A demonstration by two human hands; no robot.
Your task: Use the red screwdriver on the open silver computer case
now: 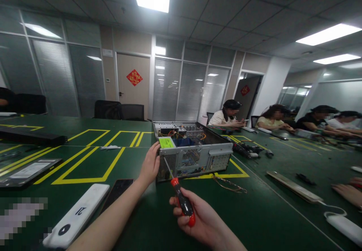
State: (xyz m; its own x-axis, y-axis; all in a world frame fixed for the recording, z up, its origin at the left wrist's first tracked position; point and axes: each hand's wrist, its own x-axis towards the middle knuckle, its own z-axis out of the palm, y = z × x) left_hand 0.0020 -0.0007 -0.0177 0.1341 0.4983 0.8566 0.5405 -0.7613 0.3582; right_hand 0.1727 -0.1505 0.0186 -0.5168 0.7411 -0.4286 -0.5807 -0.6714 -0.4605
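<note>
An open grey computer case (198, 156) lies on the green table (158, 220), its rear panel facing me and cables and a green-labelled part showing inside. My left hand (150, 164) grips the case's near left corner. My right hand (198, 219) is closed round the red and black handle of a screwdriver (181, 198). The screwdriver's thin shaft points up and left toward the rear panel's left edge.
A white power bank (76, 215) and a dark phone (117, 192) lie at the near left, a flat panel (28, 171) further left. Thin wire (229, 184) lies right of the case. Several people sit at the far right; another person's hand (349, 192) rests at the right edge.
</note>
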